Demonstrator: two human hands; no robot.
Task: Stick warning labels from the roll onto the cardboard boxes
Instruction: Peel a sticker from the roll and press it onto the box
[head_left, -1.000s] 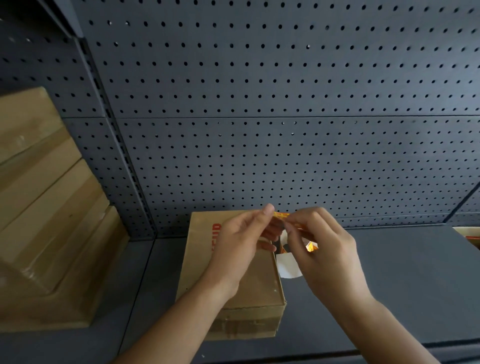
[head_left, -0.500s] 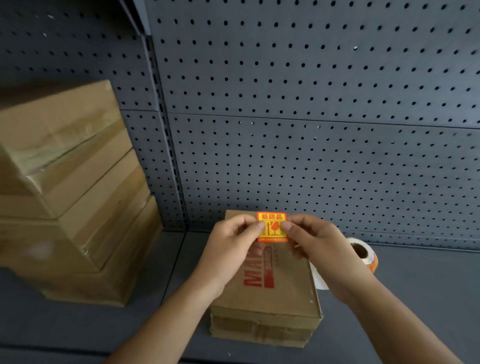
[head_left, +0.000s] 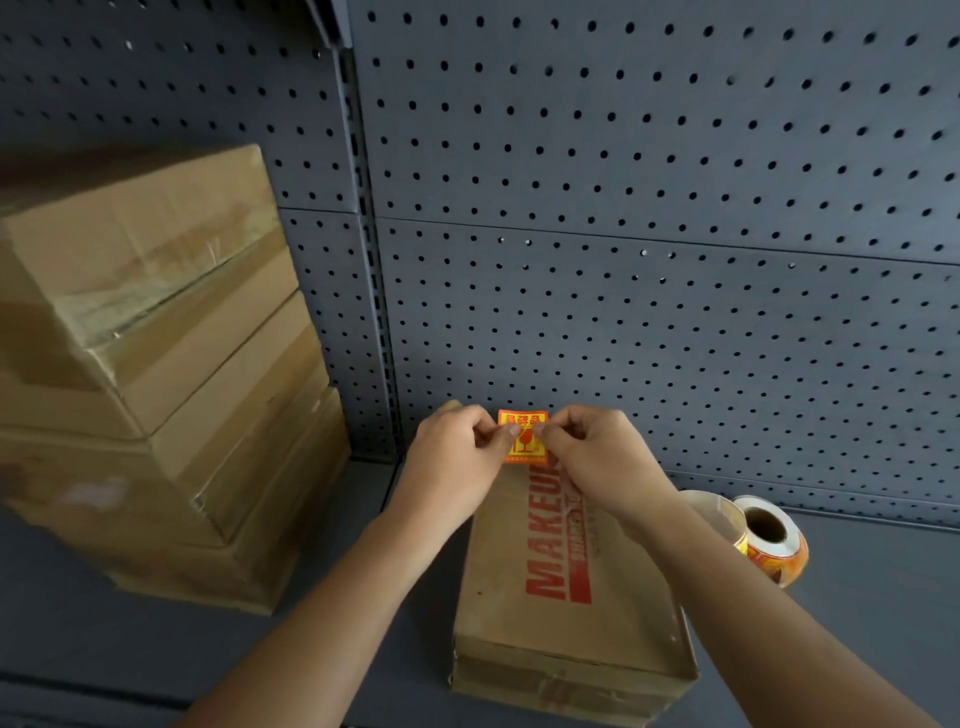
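Both hands have carried the small orange-and-yellow warning label (head_left: 523, 437) down to the far end of the flat brown cardboard box with red lettering (head_left: 561, 582). Left hand (head_left: 457, 457) and right hand (head_left: 597, 457) each pinch a top corner in a narrow grip, at 12 o'clock on the box. The orange label roll (head_left: 769, 540) lies at 3 o'clock on the grey shelf (head_left: 883, 623). Pressed unevenly, the label may crease, skew, or overhang the far edge.

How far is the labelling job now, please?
Done: one label is off the roll, which lies on the shelf. In hand: left hand and right hand pinch it at the far end of the small box; whether it sticks yet, I cannot tell. Left: the stack shows no labels.
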